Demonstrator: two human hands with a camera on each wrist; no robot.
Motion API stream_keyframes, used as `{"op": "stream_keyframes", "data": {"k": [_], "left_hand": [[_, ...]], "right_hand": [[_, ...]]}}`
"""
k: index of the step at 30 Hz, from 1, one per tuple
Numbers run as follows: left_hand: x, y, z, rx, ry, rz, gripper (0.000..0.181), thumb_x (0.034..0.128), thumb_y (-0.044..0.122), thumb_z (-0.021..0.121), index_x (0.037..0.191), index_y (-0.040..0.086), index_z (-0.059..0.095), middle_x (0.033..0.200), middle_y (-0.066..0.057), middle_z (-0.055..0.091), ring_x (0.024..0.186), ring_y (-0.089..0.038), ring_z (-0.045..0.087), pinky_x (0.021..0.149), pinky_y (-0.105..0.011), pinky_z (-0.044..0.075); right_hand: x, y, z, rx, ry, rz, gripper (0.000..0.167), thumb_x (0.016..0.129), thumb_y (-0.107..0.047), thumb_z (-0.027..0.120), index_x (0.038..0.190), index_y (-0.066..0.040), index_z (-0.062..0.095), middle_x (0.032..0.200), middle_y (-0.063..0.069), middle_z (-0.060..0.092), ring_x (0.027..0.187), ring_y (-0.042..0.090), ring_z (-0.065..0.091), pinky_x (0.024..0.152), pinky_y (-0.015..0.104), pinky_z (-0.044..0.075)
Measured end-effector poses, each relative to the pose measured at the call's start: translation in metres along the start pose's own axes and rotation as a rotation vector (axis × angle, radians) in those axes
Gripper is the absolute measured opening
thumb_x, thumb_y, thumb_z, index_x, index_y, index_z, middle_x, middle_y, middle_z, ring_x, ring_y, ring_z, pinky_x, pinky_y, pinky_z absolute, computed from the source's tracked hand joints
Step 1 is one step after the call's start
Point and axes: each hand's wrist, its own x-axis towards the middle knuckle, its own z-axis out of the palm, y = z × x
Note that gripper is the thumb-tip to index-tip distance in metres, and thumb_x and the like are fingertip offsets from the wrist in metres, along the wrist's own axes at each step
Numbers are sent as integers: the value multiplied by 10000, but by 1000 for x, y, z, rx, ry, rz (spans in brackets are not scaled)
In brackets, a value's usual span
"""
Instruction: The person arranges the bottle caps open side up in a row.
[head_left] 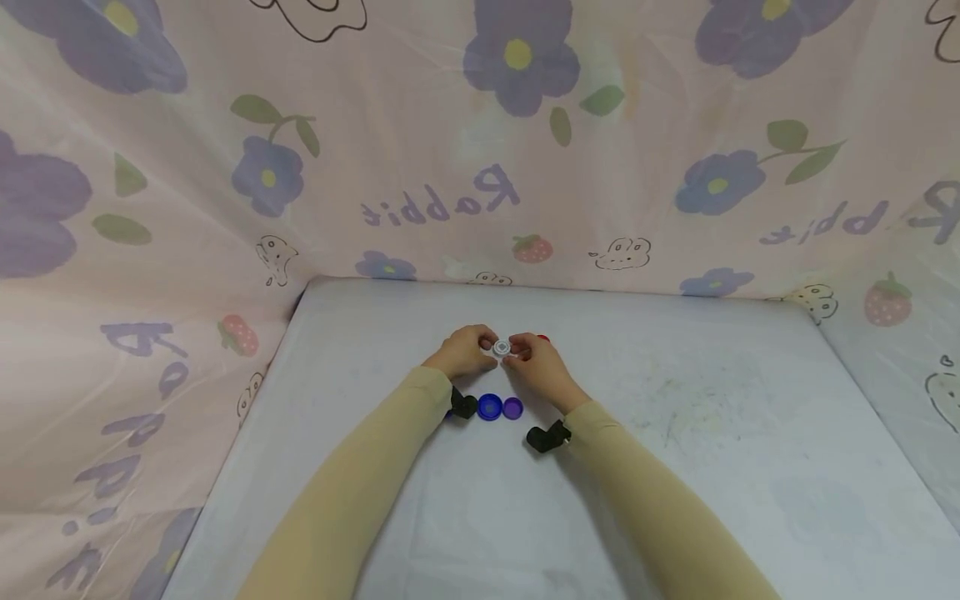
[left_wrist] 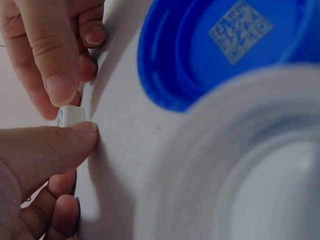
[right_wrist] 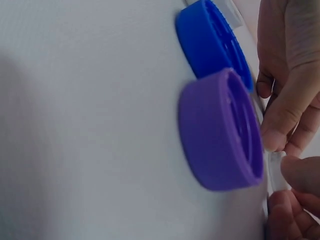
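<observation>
A small white round cap (head_left: 502, 347) is between the two hands in the head view, its face turned up and a greyish square mark in its middle. From the left side my left hand (head_left: 463, 350) pinches its edge. My right hand (head_left: 538, 365) pinches the opposite edge, with the thumb on the cap (right_wrist: 277, 171) in the right wrist view. In the left wrist view both thumbs meet the cap (left_wrist: 73, 115) close together. Whether it rests on the table or hangs just above cannot be told.
Nearer the body a blue cap (head_left: 490, 407) and a purple cap (head_left: 513, 408) lie side by side, hollow side up. A large whitish cap (left_wrist: 225, 165) lies beside the blue one. Something red (head_left: 543, 339) shows behind the right hand. Flowered cloth (head_left: 450, 150) surrounds the white table (head_left: 712, 467).
</observation>
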Motion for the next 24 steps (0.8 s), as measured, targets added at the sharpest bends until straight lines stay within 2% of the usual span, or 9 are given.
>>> {"op": "stream_keyframes", "data": {"k": [4,10,17,24], "left_hand": [[-1,0,1,26,14,-2,269,846,195,747,1091,154,643,1024,10,594,960,-200,539,892,-410,395],[-3,0,2,29,16,6,253,858,206,738,1087,154,645,1022,-6,603,944,-207,547,877,-410,412],[-5,0,3,-7,25,17,248,852,184,748,1071,149,638,976,19,604,915,-181,556,880,-398,414],[-10,2,1,-49,19,33,253,866,177,725,1098,128,636,968,26,617,919,-166,572,882,-383,430]], "right_hand": [[-1,0,1,-4,-13,-18,347,897,-137,688,1215,-14,617,1025,77,664,881,188,618,763,331,495],[-2,-1,1,-3,-37,-3,306,911,-150,679,1194,-39,643,999,62,663,878,183,619,761,326,496],[-4,0,1,1,-29,-18,283,918,-157,671,1177,-44,647,991,55,656,886,190,602,775,343,488],[-8,-4,-1,74,-32,-6,297,918,-140,673,1193,-40,621,1048,77,654,940,209,609,789,338,495]]}}
